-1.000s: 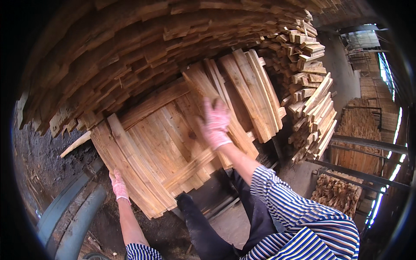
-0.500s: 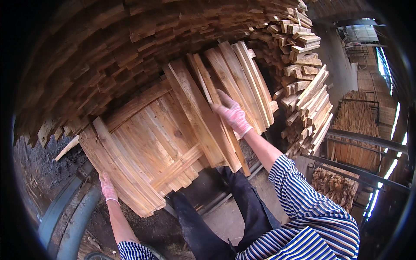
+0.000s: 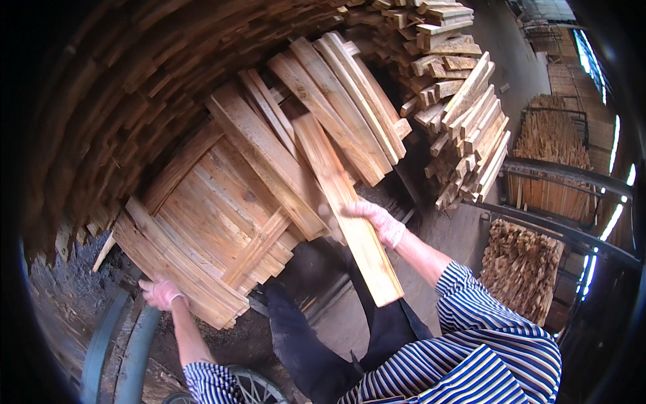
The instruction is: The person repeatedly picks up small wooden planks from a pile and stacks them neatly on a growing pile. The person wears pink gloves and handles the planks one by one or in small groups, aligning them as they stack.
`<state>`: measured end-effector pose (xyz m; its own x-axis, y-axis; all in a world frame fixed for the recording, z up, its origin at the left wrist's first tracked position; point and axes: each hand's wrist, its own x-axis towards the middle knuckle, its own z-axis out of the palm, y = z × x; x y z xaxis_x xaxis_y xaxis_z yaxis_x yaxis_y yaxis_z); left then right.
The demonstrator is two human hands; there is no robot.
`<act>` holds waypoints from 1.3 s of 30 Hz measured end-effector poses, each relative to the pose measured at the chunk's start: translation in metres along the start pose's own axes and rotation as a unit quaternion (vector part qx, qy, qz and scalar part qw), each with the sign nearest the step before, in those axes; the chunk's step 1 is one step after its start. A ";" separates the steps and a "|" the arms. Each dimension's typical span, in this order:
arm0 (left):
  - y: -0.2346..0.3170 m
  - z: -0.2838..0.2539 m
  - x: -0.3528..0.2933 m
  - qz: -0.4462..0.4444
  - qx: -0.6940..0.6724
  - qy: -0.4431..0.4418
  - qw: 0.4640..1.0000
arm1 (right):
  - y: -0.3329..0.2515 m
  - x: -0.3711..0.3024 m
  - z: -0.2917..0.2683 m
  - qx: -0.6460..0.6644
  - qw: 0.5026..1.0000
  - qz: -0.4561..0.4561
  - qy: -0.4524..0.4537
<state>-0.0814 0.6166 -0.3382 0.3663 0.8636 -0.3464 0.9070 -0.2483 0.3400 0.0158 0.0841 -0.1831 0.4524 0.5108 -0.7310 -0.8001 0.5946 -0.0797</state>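
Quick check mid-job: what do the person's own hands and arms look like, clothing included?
The left hand and right hand wear pink-and-white gloves. The sleeves have dark blue and whitish stripes, ending well short of the wrists.

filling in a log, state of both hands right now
Left hand: beside the stacked boards, grip unclear.
Right hand: closed, holding a loose plank.

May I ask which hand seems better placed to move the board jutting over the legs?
Probably the right hand: it grips that board; the left hand is at the left edge of the pile.
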 end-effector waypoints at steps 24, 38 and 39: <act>0.399 0.179 -0.601 0.384 0.116 -0.513 0.759 | -0.028 -0.514 -0.103 0.296 0.903 -0.098 0.295; 0.469 0.122 -0.830 0.514 0.175 -0.661 0.518 | -0.114 -1.081 -0.117 0.051 0.205 -0.575 0.790; 0.477 0.121 -0.828 0.515 0.172 -0.653 0.528 | -0.145 -1.094 -0.109 0.083 0.173 -0.639 0.745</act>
<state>0.0729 -0.2698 0.0051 0.3293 -0.7911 -0.5155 -0.0113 -0.5492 0.8356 -0.4065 -0.6289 0.5544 -0.4850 -0.7573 0.4375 -0.3434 -0.2952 -0.8916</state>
